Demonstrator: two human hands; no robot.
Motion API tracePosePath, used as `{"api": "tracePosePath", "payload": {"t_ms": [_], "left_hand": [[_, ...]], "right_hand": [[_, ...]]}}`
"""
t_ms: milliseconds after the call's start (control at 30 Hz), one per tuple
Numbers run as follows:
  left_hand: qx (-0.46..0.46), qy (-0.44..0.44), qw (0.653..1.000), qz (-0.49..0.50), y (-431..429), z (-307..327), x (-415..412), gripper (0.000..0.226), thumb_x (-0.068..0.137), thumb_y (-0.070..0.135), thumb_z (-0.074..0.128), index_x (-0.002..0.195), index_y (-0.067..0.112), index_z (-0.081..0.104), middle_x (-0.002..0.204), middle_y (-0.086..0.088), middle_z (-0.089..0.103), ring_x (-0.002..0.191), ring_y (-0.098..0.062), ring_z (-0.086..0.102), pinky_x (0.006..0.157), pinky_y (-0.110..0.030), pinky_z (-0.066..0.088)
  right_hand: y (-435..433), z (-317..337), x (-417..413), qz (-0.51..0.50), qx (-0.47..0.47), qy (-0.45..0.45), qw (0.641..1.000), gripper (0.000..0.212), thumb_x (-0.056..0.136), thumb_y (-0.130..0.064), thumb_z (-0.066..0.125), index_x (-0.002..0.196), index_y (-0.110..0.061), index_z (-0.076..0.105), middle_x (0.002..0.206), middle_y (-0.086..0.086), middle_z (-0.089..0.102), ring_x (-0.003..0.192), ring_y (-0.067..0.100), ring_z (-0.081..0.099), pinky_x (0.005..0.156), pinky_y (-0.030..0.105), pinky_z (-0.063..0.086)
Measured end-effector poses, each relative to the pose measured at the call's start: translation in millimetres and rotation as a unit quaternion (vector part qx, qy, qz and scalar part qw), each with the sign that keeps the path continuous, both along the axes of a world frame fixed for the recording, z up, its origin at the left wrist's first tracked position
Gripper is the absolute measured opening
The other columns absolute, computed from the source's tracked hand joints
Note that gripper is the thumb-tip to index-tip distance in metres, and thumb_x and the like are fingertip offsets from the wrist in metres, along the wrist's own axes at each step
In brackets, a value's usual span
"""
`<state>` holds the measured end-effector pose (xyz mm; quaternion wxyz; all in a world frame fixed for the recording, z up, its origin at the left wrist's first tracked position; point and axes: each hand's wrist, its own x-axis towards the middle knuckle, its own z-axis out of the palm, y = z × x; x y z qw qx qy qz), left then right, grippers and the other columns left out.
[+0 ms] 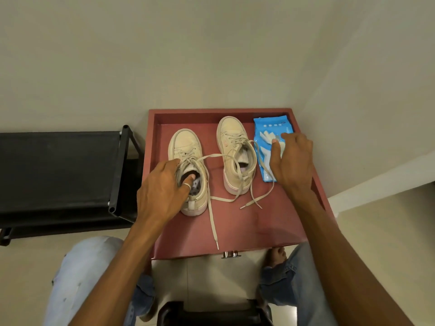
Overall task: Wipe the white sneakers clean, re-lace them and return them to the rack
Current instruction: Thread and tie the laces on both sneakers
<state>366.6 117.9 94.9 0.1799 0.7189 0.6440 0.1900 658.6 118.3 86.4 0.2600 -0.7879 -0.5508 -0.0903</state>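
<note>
Sneaker [186,144] collar gripped by left hand [162,191]; right hand [292,161] pinches wipe [265,138] from blue pack [270,124], print illegible.

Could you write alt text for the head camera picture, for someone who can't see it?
Seen from above, a person's left hand holds a white sneaker by its collar, thumb inside, while the right hand pinches a white wipe from a blue pack. The other sneaker stands beside it on a red tray, laces loose; a black rack sits alongside.
</note>
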Motion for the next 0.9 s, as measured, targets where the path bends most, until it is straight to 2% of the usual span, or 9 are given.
{"api": "tracePosePath", "payload": {"t_ms": [133,233,300,433,600,733,900], "left_hand": [[-0.016,-0.015,1.0,-0.006,-11.4,9.5,-7.7,0.055,0.093,0.049,0.065,0.137,0.018,0.056,0.13,-0.002,0.062,0.103,-0.025,0.065,0.073,-0.038,0.052],[-0.03,-0.023,0.999,-0.004,-24.3,19.9,-18.1,0.046,0.094,0.05,0.063,0.127,0.018,0.061,0.119,-0.002,0.065,0.095,-0.025,0.065,0.069,-0.036,0.052],[-0.046,-0.035,0.998,-0.003,-34.3,24.6,-25.1,0.04,0.094,0.049,0.062,0.122,0.021,0.062,0.115,-0.001,0.066,0.092,-0.025,0.065,0.07,-0.039,0.054],[-0.066,-0.056,0.996,-0.019,-55.2,35.0,-33.8,0.039,0.093,0.045,0.066,0.123,0.022,0.064,0.12,0.001,0.067,0.094,-0.023,0.067,0.074,-0.039,0.056],[-0.071,-0.076,0.994,-0.02,-66.7,46.4,-39.9,0.054,0.093,0.05,0.065,0.138,0.023,0.057,0.135,0.003,0.063,0.108,-0.022,0.067,0.084,-0.042,0.057],[-0.071,-0.084,0.994,-0.017,-63.2,48.8,-37.7,0.053,0.092,0.05,0.066,0.137,0.024,0.058,0.135,0.004,0.063,0.107,-0.021,0.067,0.083,-0.04,0.056],[-0.051,-0.068,0.996,-0.02,-51.9,48.5,-29.2,0.053,0.092,0.05,0.066,0.137,0.022,0.06,0.135,0.001,0.064,0.107,-0.021,0.068,0.082,-0.039,0.057]], "right_hand": [[-25.9,14.2,-34.7,0.054,0.026,0.031,0.998,0.028,0.097,-0.025,0.052,0.114,-0.005,0.061,0.11,0.012,0.062,0.1,0.029,0.053,0.087,0.036,0.04],[-54.3,21.9,-64.9,0.088,0.041,0.059,0.994,0.018,0.096,-0.02,0.053,0.105,-0.006,0.06,0.103,0.011,0.061,0.095,0.028,0.053,0.081,0.038,0.045],[-67.9,27.9,-82.9,0.101,0.028,0.064,0.992,0.014,0.095,-0.019,0.052,0.101,-0.009,0.059,0.1,0.009,0.06,0.092,0.026,0.053,0.078,0.035,0.043],[-72.0,58.7,-114.7,0.169,-0.014,0.045,0.984,0.019,0.093,-0.02,0.054,0.107,-0.011,0.062,0.105,0.008,0.061,0.097,0.024,0.052,0.082,0.036,0.045],[-77.1,98.5,-136.2,0.261,-0.099,0.015,0.96,0.016,0.091,-0.02,0.054,0.096,-0.01,0.066,0.101,0.008,0.063,0.097,0.026,0.055,0.081,0.044,0.05],[-76.9,110.1,-137.0,0.271,-0.151,-0.005,0.951,0.02,0.092,-0.027,0.051,0.098,-0.015,0.064,0.101,0.004,0.063,0.096,0.024,0.057,0.076,0.044,0.053],[-66.1,115.7,-140.7,0.279,-0.182,-0.013,0.943,0.02,0.09,-0.03,0.05,0.083,-0.015,0.061,0.089,0.002,0.062,0.08,0.02,0.057,0.068,0.039,0.051]]}}
